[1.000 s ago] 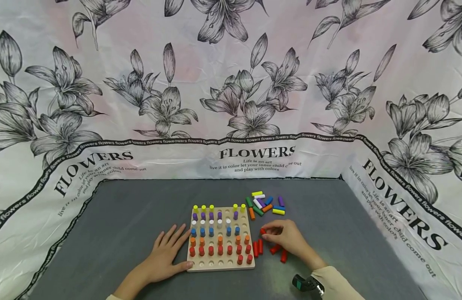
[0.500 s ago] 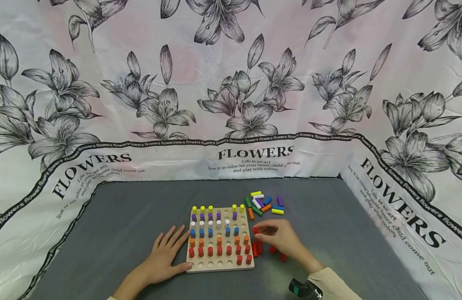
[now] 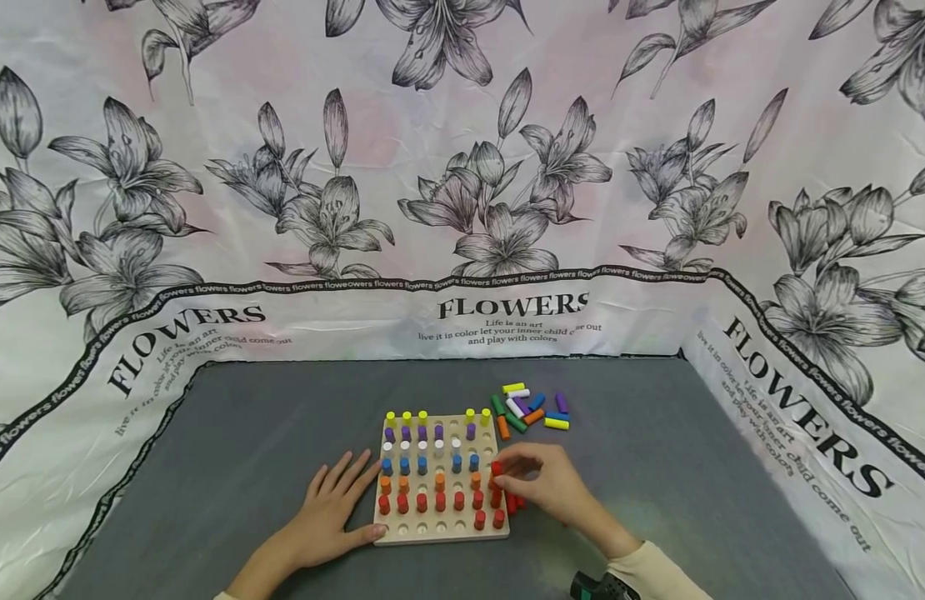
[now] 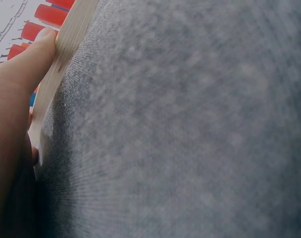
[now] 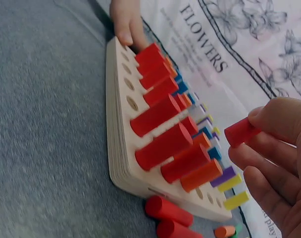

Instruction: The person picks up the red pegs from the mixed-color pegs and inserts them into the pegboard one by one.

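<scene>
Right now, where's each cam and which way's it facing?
Head: worn on head, facing forward and down at pegboard, left hand and right hand.
Left wrist: on wrist, facing mostly tabletop; left thumb at the board's edge, upper left.
Right wrist: on wrist, facing across the board; right hand pinches a red peg.
Head and right wrist share both hands, the board and that peg.

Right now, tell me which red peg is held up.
The red peg pinched by the right hand; the other red pegs in view stand in the board or lie on the table.
</scene>
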`<action>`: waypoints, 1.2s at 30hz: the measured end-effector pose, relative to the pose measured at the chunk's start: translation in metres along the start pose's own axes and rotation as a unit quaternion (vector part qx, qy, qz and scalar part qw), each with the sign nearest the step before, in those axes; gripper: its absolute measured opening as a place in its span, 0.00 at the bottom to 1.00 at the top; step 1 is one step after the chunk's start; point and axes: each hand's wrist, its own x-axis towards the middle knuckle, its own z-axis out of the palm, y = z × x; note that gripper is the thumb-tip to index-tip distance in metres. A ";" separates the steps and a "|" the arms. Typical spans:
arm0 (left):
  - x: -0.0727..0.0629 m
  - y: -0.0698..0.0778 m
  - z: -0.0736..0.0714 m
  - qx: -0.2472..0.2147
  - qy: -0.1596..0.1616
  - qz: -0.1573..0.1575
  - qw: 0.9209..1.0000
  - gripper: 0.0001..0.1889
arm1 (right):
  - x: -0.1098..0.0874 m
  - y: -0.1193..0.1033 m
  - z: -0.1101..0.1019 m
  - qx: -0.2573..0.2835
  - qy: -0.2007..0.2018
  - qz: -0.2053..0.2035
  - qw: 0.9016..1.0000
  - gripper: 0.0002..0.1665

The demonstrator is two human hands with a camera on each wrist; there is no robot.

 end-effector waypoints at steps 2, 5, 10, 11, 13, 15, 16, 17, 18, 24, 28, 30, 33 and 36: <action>0.000 0.000 0.000 0.001 0.001 0.001 1.000 0.46 | -0.001 -0.001 0.003 0.000 0.000 -0.009 1.000 0.13; 0.000 -0.001 0.001 0.004 0.004 0.001 1.000 0.47 | -0.003 -0.006 0.006 0.002 -0.004 -0.014 1.000 0.11; 0.001 0.000 0.000 0.003 0.004 0.003 1.000 0.47 | -0.004 -0.011 0.012 0.006 -0.013 -0.019 1.000 0.10; 0.000 0.001 0.000 0.002 0.004 0.004 1.000 0.46 | -0.003 -0.011 0.013 0.005 -0.015 -0.025 1.000 0.11; 0.000 0.002 -0.002 0.000 0.006 0.006 1.000 0.46 | -0.002 -0.009 0.016 0.010 -0.020 -0.033 0.999 0.11; 0.000 0.003 -0.002 -0.001 0.006 0.007 1.000 0.46 | -0.002 -0.009 0.019 0.007 -0.026 -0.041 0.999 0.10; -0.001 0.003 -0.003 -0.002 0.006 0.006 1.000 0.46 | -0.002 -0.008 0.021 0.007 -0.028 -0.047 0.999 0.10; -0.001 0.003 -0.003 -0.001 0.005 0.006 1.000 0.46 | -0.002 -0.008 0.022 0.006 -0.029 -0.052 0.998 0.10; -0.001 0.003 -0.003 -0.001 0.005 0.006 1.000 0.46 | -0.002 -0.008 0.023 0.005 -0.031 -0.056 0.998 0.10; 0.000 0.003 -0.003 -0.004 0.008 0.009 1.000 0.46 | -0.004 -0.011 0.027 0.017 -0.038 -0.070 0.997 0.11; 0.000 0.002 -0.003 -0.005 0.006 0.009 1.000 0.46 | -0.005 -0.014 0.030 0.026 -0.047 -0.069 0.996 0.10; 0.000 0.002 -0.002 -0.005 0.005 0.011 1.000 0.46 | -0.005 -0.014 0.032 0.030 -0.052 -0.067 0.996 0.09; 0.000 0.002 -0.002 -0.004 0.007 0.013 1.000 0.45 | -0.006 -0.015 0.035 0.032 -0.061 -0.064 0.996 0.10; -0.001 0.003 -0.002 -0.005 0.008 0.010 1.000 0.46 | -0.007 -0.013 0.038 0.027 -0.074 -0.063 0.995 0.09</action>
